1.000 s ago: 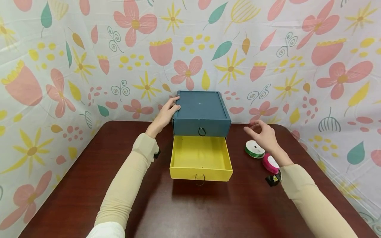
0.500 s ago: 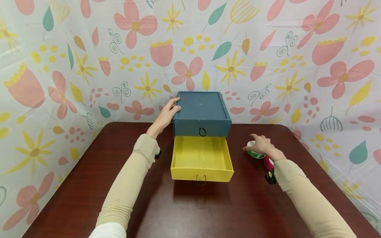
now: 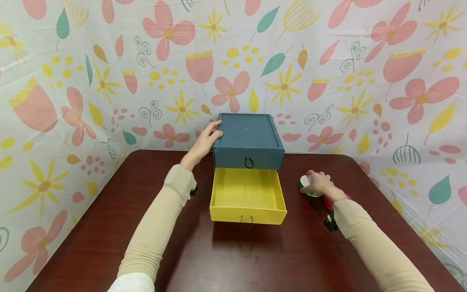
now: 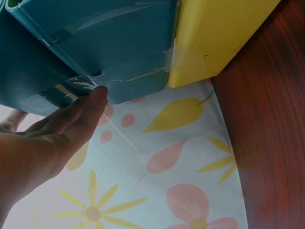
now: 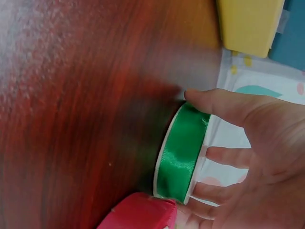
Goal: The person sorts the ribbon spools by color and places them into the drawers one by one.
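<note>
A dark blue drawer box (image 3: 248, 132) stands at the back of the table, its blue upper drawer (image 3: 233, 158) pushed in. Below that, a yellow drawer (image 3: 248, 215) with a thin loop handle is pulled out, with nothing in it. My left hand (image 3: 202, 145) rests on the box's left edge, fingers fairly straight; the left wrist view has a fingertip against its taped side. To the right, my right hand (image 3: 318, 183) holds a spool of green ribbon (image 5: 181, 152), thumb at its near edge and fingers over the far side, partly hidden by the spool.
A spool of pink ribbon (image 5: 140, 212) lies right beside the green one, mostly under my right wrist in the head view. The dark red wooden table (image 3: 164, 227) spreads around the box. Behind it hangs a flower-patterned cloth (image 3: 233, 48).
My right hand has come down from above the spools onto the green ribbon spool and taken hold of it. My left hand stays on the box, and the drawers have not moved.
</note>
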The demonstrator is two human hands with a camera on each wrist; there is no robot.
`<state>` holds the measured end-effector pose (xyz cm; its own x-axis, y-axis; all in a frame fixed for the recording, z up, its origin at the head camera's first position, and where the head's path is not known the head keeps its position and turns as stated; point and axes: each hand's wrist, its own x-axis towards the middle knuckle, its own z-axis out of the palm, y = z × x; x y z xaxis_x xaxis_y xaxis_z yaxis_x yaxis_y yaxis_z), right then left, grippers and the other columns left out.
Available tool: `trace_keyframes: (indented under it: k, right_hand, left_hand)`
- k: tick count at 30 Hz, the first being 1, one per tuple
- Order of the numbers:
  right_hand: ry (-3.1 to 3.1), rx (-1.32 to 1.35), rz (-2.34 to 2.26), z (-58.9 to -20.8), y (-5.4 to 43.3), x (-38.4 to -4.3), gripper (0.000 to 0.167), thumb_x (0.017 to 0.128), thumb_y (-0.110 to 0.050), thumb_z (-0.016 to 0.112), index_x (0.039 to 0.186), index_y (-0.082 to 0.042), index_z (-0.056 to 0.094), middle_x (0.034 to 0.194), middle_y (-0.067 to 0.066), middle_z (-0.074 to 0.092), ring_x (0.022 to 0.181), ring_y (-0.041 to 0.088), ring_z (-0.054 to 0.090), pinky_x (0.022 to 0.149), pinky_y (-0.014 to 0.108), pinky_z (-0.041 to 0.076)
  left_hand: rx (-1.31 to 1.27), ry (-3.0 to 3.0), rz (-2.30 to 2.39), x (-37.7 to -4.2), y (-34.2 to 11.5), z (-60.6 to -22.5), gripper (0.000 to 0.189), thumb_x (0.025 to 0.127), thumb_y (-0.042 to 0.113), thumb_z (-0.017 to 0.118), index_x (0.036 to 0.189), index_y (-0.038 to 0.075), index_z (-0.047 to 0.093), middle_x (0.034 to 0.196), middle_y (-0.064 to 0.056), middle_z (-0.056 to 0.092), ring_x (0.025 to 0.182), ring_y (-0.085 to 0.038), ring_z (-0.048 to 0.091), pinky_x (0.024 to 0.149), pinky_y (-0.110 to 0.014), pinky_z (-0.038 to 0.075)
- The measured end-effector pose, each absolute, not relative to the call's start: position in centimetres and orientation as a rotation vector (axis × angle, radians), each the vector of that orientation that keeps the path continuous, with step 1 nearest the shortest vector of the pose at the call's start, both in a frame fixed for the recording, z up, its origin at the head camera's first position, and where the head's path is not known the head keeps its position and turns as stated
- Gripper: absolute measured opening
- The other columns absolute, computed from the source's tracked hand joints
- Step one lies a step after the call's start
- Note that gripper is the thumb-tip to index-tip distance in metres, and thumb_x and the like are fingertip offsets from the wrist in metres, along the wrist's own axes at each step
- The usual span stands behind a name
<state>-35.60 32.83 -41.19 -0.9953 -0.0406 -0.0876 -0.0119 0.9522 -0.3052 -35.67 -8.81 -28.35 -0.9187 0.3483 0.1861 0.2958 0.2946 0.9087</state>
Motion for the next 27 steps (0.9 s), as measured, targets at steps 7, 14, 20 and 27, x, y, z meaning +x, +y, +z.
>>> trace_keyframes:
  k: [7,14,20,27]
  right_hand:
    - [3.089,-0.125,-0.477,-41.6,32.8,-35.7,0.075,0.076,-0.033,0.078,0.131,0.006,0.047,0.118,0.035,0.049,0.103,0.05,0.042,0.071,0.05,0.044]
    - [3.142,-0.27,-0.551,-41.1,32.0,-34.8,0.07,0.075,-0.032,0.079,0.128,0.006,0.054,0.115,0.032,0.058,0.095,0.042,0.052,0.074,0.047,0.046]
    - [3.185,-0.379,-0.608,-39.9,30.9,-33.6,0.066,0.072,-0.031,0.082,0.123,0.004,0.059,0.096,0.022,0.064,0.08,0.029,0.054,0.062,0.032,0.043]
    - [3.184,-0.483,-0.63,-37.9,29.6,-31.7,0.065,0.072,-0.03,0.082,0.125,0.002,0.06,0.102,0.023,0.062,0.084,0.028,0.053,0.064,0.031,0.044]
  left_hand:
    - [0.621,2.5,1.731,-35.7,-8.8,-28.3,0.055,0.103,0.029,0.039,0.155,0.018,0.022,0.161,-0.013,0.018,0.149,-0.029,0.019,0.115,-0.055,0.025]
    - [0.616,2.506,1.726,-35.8,-8.8,-28.6,0.055,0.103,0.031,0.039,0.155,0.019,0.023,0.161,-0.012,0.019,0.149,-0.028,0.02,0.115,-0.055,0.026]
    - [0.614,2.495,1.741,-35.8,-8.9,-28.5,0.055,0.103,0.031,0.039,0.155,0.02,0.023,0.16,-0.013,0.02,0.148,-0.029,0.021,0.114,-0.056,0.026]
    - [0.612,2.485,1.741,-35.9,-8.9,-28.5,0.055,0.104,0.03,0.039,0.155,0.02,0.022,0.161,-0.013,0.019,0.148,-0.029,0.021,0.114,-0.055,0.027]
